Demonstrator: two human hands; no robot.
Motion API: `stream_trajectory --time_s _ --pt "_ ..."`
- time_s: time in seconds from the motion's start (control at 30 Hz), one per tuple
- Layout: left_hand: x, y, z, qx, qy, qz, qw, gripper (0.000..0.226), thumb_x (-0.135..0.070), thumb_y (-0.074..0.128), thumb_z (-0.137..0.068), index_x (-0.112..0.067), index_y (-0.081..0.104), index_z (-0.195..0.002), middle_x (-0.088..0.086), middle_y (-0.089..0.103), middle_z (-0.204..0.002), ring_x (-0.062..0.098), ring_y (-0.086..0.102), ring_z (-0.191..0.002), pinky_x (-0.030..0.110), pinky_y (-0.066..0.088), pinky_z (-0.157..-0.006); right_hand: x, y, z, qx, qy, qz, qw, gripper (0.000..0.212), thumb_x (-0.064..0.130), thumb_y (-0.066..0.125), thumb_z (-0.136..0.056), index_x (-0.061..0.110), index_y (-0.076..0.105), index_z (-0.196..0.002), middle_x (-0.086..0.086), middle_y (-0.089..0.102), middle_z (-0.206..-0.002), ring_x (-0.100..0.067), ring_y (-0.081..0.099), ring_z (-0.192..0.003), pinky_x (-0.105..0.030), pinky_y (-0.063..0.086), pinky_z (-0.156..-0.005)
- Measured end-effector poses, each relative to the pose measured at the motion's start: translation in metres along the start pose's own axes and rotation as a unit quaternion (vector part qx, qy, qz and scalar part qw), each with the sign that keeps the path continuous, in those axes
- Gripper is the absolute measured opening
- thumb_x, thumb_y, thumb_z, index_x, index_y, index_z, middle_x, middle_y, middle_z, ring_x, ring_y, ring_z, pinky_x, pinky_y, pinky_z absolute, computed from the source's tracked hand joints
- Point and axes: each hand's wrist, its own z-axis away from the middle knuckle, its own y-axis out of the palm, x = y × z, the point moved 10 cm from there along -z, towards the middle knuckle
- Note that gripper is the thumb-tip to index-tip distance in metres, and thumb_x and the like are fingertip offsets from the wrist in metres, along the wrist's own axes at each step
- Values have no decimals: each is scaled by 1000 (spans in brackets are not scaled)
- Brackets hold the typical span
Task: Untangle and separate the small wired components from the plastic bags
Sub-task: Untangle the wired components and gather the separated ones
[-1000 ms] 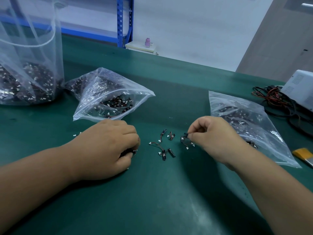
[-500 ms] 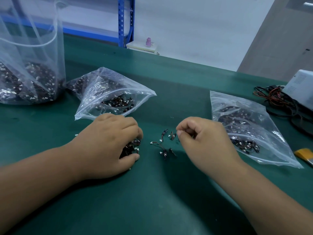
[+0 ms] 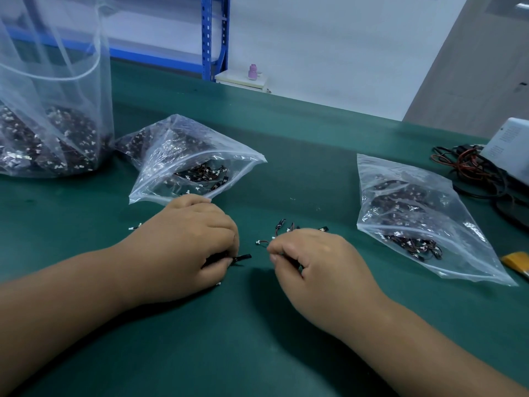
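Note:
My left hand (image 3: 183,239) rests on the green mat with its fingers curled round a clump of small black wired components (image 3: 242,257) that sticks out by the thumb. My right hand (image 3: 312,259) is just to its right, thumb and fingers pinching one dark component from the loose components (image 3: 282,224) scattered behind it. An open clear bag (image 3: 186,164) of the same parts lies beyond my left hand. A second clear bag (image 3: 412,213) with sorted parts lies at the right.
A tall clear bag (image 3: 48,110) full of components stands at the far left. A white box (image 3: 512,150) with a tangle of red and black cables (image 3: 469,167) sits at the right edge, and a yellow item (image 3: 515,260) lies near it.
My right hand has moved left and down over the loose pile toward my left hand. A black component end now sticks out from my left hand's grip.

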Motion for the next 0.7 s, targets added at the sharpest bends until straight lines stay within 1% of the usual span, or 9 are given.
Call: stream_trajectory --time_s 0.07,0.13,0.23,0.27,0.33,0.4,0.5,0.6,0.7 --pt "-4 -3 0 -14 19 -5 1000 8 -34 57 -85 -33 65 -83 -21 63 -88 5 61 -93 42 37 -106 1 2 2 2 -5 4 1000 17 24 57 -88 21 71 -96 5 65 -84 -23 61 -82 -41 53 -69" --pt "-8 -9 1 -38 41 -5 998 10 -33 56 -89 -32 66 -86 -19 64 -89 7 62 -94 44 36 -107 4 4 3 6 -8 10 1000 28 34 61 -89 23 71 -113 7 64 -94 -20 63 -88 -40 55 -71" --pt "-14 -18 3 -80 68 -13 994 14 -31 55 -93 -29 69 -89 -17 66 -91 11 64 -95 48 40 -104 9 7 4 21 -7 -7 1000 46 56 51 -90 27 67 -122 10 64 -96 -15 62 -91 -38 55 -74" --pt "-17 -21 4 -92 79 -17 992 14 -30 56 -93 -28 70 -90 -15 67 -91 13 65 -94 49 41 -103 10 8 4 28 -6 -18 999 47 60 47 -89 29 67 -119 11 63 -93 -14 62 -89 -39 54 -74" --pt "-25 -24 5 -111 101 -22 988 14 -27 58 -93 -26 71 -90 -13 67 -89 14 65 -89 48 45 -100 15 10 3 29 -19 -32 999 38 57 46 -90 31 68 -106 11 62 -85 -13 60 -85 -40 52 -70" --pt "-31 -23 4 -113 111 -22 987 13 -27 58 -93 -25 71 -89 -12 67 -87 13 64 -85 44 46 -98 18 7 3 7 -35 -42 998 27 47 50 -93 28 69 -94 10 61 -80 -15 59 -79 -40 52 -67" --pt "-28 -18 1 -84 90 -12 992 14 -32 55 -92 -25 67 -89 -12 66 -84 13 62 -81 39 46 -95 13 -2 2 -43 -45 -80 995 11 26 66 -90 22 69 -80 10 58 -70 -11 53 -68 -35 49 -61" --pt "-25 -14 -1 -65 84 4 994 11 -32 59 -91 -23 64 -90 -10 64 -82 16 59 -77 33 46 -88 -2 -9 0 -69 -18 -155 985 17 16 71 -83 17 66 -67 11 55 -61 -6 51 -60 -25 43 -58" --pt "-25 -13 0 -69 81 0 994 9 -26 66 -86 -20 66 -93 -8 63 -81 18 59 -76 28 43 -85 -29 -16 -3 -96 63 -267 957 15 14 68 -77 15 64 -62 9 57 -56 -3 50 -53 -16 39 -54"
